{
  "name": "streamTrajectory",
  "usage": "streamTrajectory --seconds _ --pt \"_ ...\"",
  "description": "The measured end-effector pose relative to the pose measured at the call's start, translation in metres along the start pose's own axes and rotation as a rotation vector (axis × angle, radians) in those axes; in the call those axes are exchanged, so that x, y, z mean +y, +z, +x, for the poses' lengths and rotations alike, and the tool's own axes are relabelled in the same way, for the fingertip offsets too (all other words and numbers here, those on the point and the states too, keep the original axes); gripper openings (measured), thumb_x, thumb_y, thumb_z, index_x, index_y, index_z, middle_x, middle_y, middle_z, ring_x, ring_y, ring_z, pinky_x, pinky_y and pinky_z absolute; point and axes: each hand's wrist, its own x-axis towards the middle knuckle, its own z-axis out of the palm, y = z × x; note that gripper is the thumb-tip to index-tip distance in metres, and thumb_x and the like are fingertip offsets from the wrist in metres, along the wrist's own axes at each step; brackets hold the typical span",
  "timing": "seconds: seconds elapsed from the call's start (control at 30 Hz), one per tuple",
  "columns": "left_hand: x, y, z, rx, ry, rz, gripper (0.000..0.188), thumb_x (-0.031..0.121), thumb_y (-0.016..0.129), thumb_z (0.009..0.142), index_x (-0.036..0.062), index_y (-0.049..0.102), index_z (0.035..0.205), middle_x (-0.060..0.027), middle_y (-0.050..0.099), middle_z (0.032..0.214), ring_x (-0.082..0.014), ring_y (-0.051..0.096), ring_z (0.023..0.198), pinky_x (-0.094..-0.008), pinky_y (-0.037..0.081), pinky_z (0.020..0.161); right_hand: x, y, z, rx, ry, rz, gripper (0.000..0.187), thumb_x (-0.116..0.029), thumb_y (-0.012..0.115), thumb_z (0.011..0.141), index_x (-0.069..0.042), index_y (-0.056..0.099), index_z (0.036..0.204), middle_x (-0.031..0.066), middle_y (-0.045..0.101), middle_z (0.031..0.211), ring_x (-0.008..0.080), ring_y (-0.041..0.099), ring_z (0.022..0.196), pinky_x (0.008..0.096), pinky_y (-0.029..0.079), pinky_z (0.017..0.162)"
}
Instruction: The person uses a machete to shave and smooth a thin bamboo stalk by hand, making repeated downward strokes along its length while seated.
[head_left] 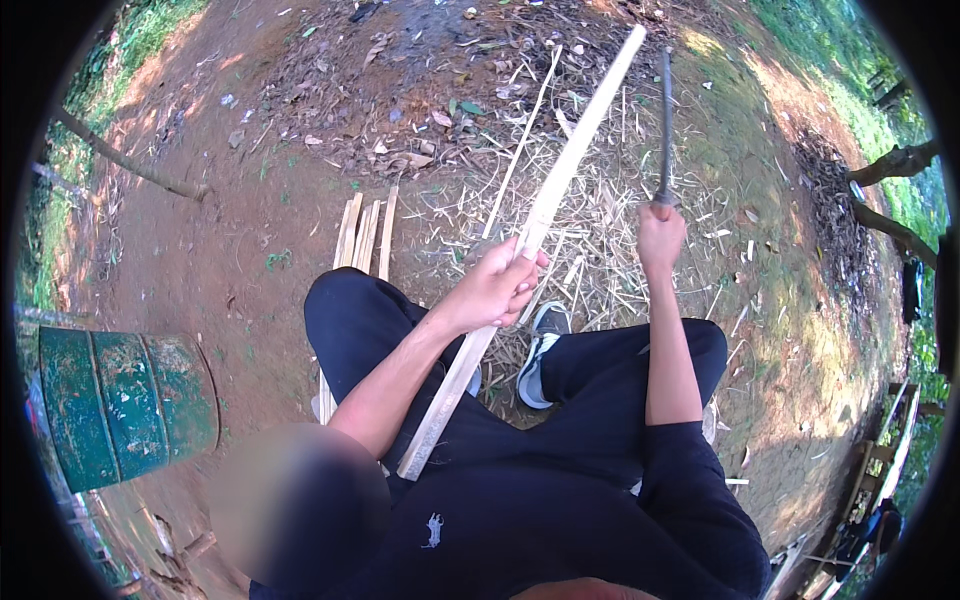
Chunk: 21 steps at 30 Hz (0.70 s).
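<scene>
My left hand point(497, 285) is wrapped round the middle of a long pale wooden strip point(570, 165). The strip slants from my lap up to the far right, its near end against my dark clothing. In my closed right hand point(661, 240) is the handle of a long, narrow, dark-bladed knife point(667, 125), seen nearly edge-on. Its blade points away from me, to the right of the strip and apart from it. Beyond my left hand, a thin pale sliver point(523, 140) slants over the shavings; whether it joins the strip is hidden.
Pale shavings point(610, 240) litter the ground between and beyond my knees. Several cut wooden strips point(366, 235) lie by my left knee. A dented green metal drum point(130, 405) is at the left. Dry leaves point(400, 120) lie farther off, and thin trunks point(895, 165) stand at the right.
</scene>
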Motion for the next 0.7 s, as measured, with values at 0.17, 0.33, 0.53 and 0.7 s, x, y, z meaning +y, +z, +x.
streamTrajectory --seconds 0.17,0.33,0.53,0.7 --pt "-0.007 -0.009 0.003 0.082 0.027 0.03 0.028 0.028 0.033 0.11 0.0033 0.044 0.115 0.003 0.036 0.075 -0.001 0.03 0.045 -0.0188 0.026 0.034 -0.045 0.008 -0.039 -0.308 -0.464 -0.092 0.011 -0.012 0.066 0.078 -0.004 0.062 0.072 0.0115 0.059 0.054 0.0248 0.06 0.046 0.0378 0.046 0.049" --pt "-0.009 -0.013 -0.004 0.121 0.025 0.158 0.026 0.032 0.036 0.109 0.0076 0.045 0.113 0.0048 0.036 0.07 -0.0016 0.03 0.046 -0.02 0.026 0.036 -0.076 0.022 -0.062 -0.311 -0.755 -0.261 0.008 -0.01 0.064 0.068 -0.006 0.057 0.069 0.0131 0.057 0.055 0.0333 0.061 0.051 0.0443 0.048 0.05" --pt "-0.008 -0.009 -0.008 0.044 0.058 0.221 0.024 0.032 0.038 0.108 0.0091 0.046 0.112 0.0068 0.035 0.069 -0.0013 0.03 0.047 -0.0203 0.025 0.038 -0.078 0.017 -0.06 -0.363 -0.795 -0.178 0.011 -0.012 0.063 0.065 -0.007 0.053 0.067 0.012 0.058 0.058 0.035 0.06 0.052 0.0458 0.047 0.049" --pt "-0.008 -0.005 -0.007 0.008 0.005 0.171 0.025 0.028 0.039 0.108 0.0074 0.044 0.12 0.0066 0.037 0.069 -0.0018 0.032 0.048 -0.0209 0.028 0.04 -0.075 0.016 -0.061 -0.346 -0.825 -0.205 0.012 -0.012 0.063 0.064 -0.008 0.052 0.067 0.0106 0.058 0.057 0.0348 0.059 0.051 0.0451 0.047 0.047"
